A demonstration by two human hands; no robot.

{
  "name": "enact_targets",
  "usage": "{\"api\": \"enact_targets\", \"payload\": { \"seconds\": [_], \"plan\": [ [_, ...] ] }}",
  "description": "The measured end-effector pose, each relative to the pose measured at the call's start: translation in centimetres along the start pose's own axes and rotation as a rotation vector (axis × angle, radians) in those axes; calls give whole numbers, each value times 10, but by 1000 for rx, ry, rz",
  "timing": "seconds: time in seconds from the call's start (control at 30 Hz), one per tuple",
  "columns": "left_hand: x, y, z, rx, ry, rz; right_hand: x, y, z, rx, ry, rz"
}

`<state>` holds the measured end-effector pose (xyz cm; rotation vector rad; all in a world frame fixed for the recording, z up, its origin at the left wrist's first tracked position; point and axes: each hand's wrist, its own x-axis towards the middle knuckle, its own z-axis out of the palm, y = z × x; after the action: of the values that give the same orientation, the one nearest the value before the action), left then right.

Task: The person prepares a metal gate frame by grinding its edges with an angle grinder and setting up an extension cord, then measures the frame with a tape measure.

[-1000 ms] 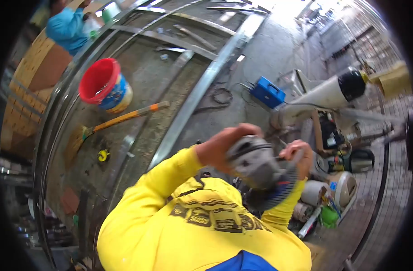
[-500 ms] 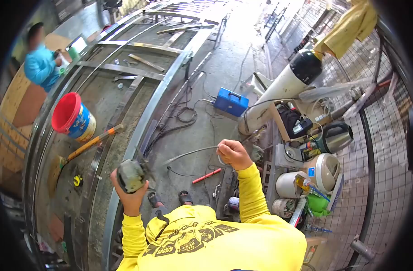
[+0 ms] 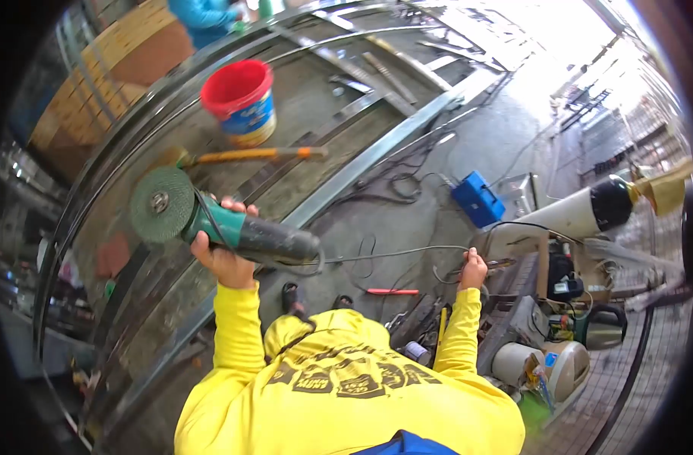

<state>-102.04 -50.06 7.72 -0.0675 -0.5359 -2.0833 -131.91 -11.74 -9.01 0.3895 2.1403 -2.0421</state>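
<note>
My left hand [image 3: 229, 254] is closed around a green and black angle grinder [image 3: 270, 238], with its round abrasive disc [image 3: 158, 203] facing up to the left. A grey power cord [image 3: 407, 251] runs from the grinder's rear end across to my right hand [image 3: 473, 271], whose fingers are pinched shut on it. The grinder hangs above the long steel frame [image 3: 377, 155]. Behind the disc lies a broom with an orange-banded handle [image 3: 259, 154].
A red-rimmed bucket [image 3: 244, 106] stands inside the frame. To the right are a blue toolbox [image 3: 477, 199], a gas cylinder [image 3: 574, 208] and several containers. A red bar [image 3: 392, 291] lies on the floor. At the top left is a person in a blue sleeve [image 3: 202, 19].
The grinder has swung round in my left hand, so its disc and long body now show. My right hand has moved outward, stretching the cord. The view has turned left.
</note>
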Motion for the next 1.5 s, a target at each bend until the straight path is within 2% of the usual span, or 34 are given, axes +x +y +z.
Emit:
{"api": "enact_targets", "payload": {
  "seconds": [0.03, 0.13, 0.17, 0.2, 0.27, 0.3, 0.33, 0.37, 0.4, 0.43, 0.5, 0.53, 0.6, 0.67, 0.7, 0.73, 0.8, 0.87, 0.93, 0.97, 1.0, 1.03, 1.07, 1.1, 1.13, 1.2, 1.23, 1.27, 1.3, 1.33, 1.37, 1.47, 1.5],
  "plan": [
    [-1, 9, -2, -3, -158, 56, 2, 15, 3, -145, 79, -41],
    [-10, 56, 7, 799, -278, 409, 33, 24, 20, -70, 294, 18],
    [-3, 88, -8, 1142, -521, 510, 46, 20, 23, -90, 338, -3],
    [-17, 90, 30, 849, -212, 442, 62, 9, 23, -104, 382, -31],
    [-10, 155, 51, 1968, -809, 401, 94, -24, 20, -217, 498, 51],
    [-15, 152, 82, 2069, -977, 452, 120, -34, 7, -242, 538, 95],
    [-21, 152, 87, 2218, -1033, 417, 152, -45, -8, -270, 572, 137],
    [-25, 154, 91, 2373, -1078, 371, 186, -52, -16, -395, 858, 79],
    [-29, 158, 92, 2535, -1113, 309, 205, -65, -20, -376, 968, 62],
    [-33, 168, 76, 2598, -1055, 194, 214, -85, -28, -356, 1072, 45],
    [-46, 179, 40, 2543, -582, -5, 230, -106, -56, -314, 1290, 22],
    [-53, 182, 21, 2484, -357, -89, 253, -100, -70, -341, 1222, -39],
    [-71, 182, -22, 2308, 73, -253, 239, -107, -46, -210, 1091, -124],
    [-99, 189, -91, 1990, 301, -356, 208, -124, -30, -80, 971, -189],
    [-109, 183, -101, 1618, 338, -350, 218, -124, -34, -254, 931, -209],
    [-123, 190, -105, 1261, 591, -719, 229, -123, -47, -423, 891, -228],
    [-147, 185, -116, 1035, 824, -653, 220, -129, -69, -1105, 812, -186],
    [-160, 189, -138, 763, 859, -452, 194, -134, -77, -1339, 731, -147],
    [-147, 180, -136, 438, 863, -192, 166, -138, -80, -792, 701, -195],
    [-132, 180, -142, 120, 926, -6, 151, -142, -81, -515, 674, -214],
    [-114, 185, -144, 14, 908, 64, 136, -145, -78, -234, 639, -230],
    [-97, 192, -155, 31, 853, 108, 120, -147, -72, 50, 596, -243],
    [-81, 203, -169, 49, 797, 149, 105, -147, -65, 108, 539, -252],
    [-68, 215, -197, 44, 652, 142, 88, -145, -59, 169, 487, -262],
    [-61, 224, -216, 482, 569, 200, 66, -142, -56, 236, 446, -275],
    [-22, 236, -267, 1301, 276, 346, -9, -148, -20, 210, 303, -279],
    [4, 248, -294, 1071, 266, 194, -21, -139, -22, 352, 240, -244],
    [30, 260, -321, 820, 290, 51, -57, -142, 0, 222, 349, -231],
    [56, 271, -346, 592, 345, -77, -86, -139, 13, 247, 323, -253],
    [88, 285, -338, 172, 759, -401, -106, -136, 22, 215, 339, -273],
    [105, 280, -336, 301, 845, -389, -123, -130, 34, 184, 346, -283],
    [134, 282, -373, 253, 910, -358, -167, -105, 75, 103, 373, -303],
    [139, 284, -377, 272, 869, -352, -182, -98, 82, 80, 403, -311]
  ]
}}
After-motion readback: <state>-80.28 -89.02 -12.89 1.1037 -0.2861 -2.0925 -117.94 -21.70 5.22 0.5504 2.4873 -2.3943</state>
